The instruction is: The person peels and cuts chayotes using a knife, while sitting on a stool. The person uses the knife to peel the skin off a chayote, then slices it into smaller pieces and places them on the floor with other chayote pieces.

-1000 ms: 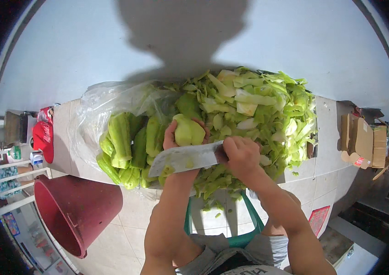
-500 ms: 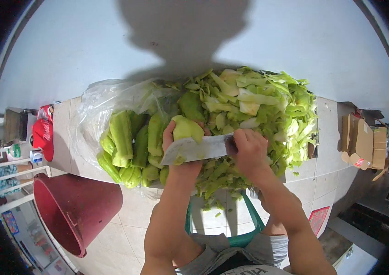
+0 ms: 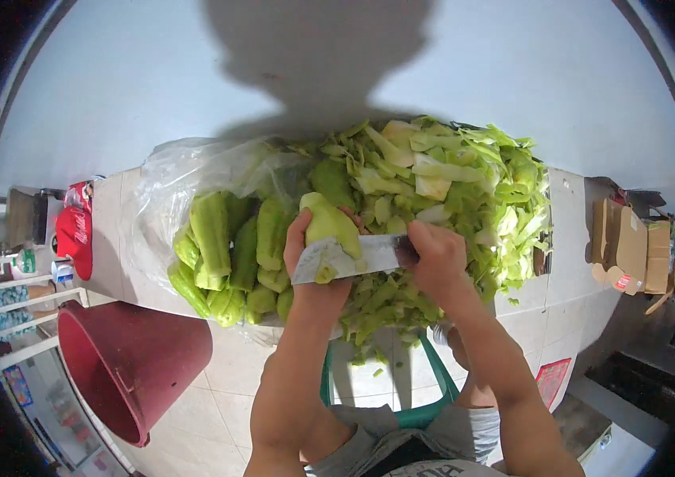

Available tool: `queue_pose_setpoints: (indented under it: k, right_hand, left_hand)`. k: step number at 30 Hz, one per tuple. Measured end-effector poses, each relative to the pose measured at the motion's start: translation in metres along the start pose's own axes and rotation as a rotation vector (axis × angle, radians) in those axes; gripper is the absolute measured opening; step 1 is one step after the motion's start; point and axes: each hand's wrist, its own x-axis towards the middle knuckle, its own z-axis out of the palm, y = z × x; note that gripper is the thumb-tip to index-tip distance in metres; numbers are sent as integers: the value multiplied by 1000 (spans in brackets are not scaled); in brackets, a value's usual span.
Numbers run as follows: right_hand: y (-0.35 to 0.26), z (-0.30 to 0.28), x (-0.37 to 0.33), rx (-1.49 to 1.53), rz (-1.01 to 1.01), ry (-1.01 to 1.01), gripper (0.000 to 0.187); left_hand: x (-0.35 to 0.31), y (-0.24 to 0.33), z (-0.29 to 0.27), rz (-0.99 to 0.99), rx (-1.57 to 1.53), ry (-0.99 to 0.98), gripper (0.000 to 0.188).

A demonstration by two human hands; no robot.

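My left hand (image 3: 323,292) is wrapped round a pale green, partly peeled fruit (image 3: 329,226) that looks like a green papaya. A broad-bladed cleaver (image 3: 345,258) lies across the fruit's near side, its dark handle gripped in my right hand (image 3: 438,258). A small green scrap clings to the blade. Left of my hands, several long green fruits (image 3: 210,236) of the same look lie in a clear plastic bag (image 3: 164,199). To the right is a big heap of pale green peelings (image 3: 464,187), spilling under my wrists. My left fingertips are partly hidden behind the fruit.
A dark red bucket (image 3: 166,358) lies tilted on the tiled floor at the left. Close to my legs is a green stool-like frame (image 3: 431,397). Cardboard boxes (image 3: 628,246) stand at the far right; a pale wall (image 3: 512,71) rises beyond the heap.
The fruit has turned and tilted in my left hand, its near end now lower and farther right. The cleaver has shifted slightly right, its blade tip a little higher.
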Motion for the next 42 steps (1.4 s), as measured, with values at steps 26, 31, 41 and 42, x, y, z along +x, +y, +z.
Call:
queue_pose_setpoints:
  k: [26, 31, 41, 42]
  right_hand:
    - [11, 4, -2, 160, -25, -71, 29]
    - [3, 4, -3, 143, 4, -69, 30]
    - [24, 10, -3, -15, 137, -136, 30]
    - [25, 10, -3, -17, 139, -134, 30]
  left_hand:
    - [-4, 5, -7, -48, 213, -107, 46]
    - [0, 2, -12, -54, 211, -105, 47]
    - [-10, 3, -4, -17, 299, -116, 49]
    - [-9, 2, -5, -19, 300, -119, 49]
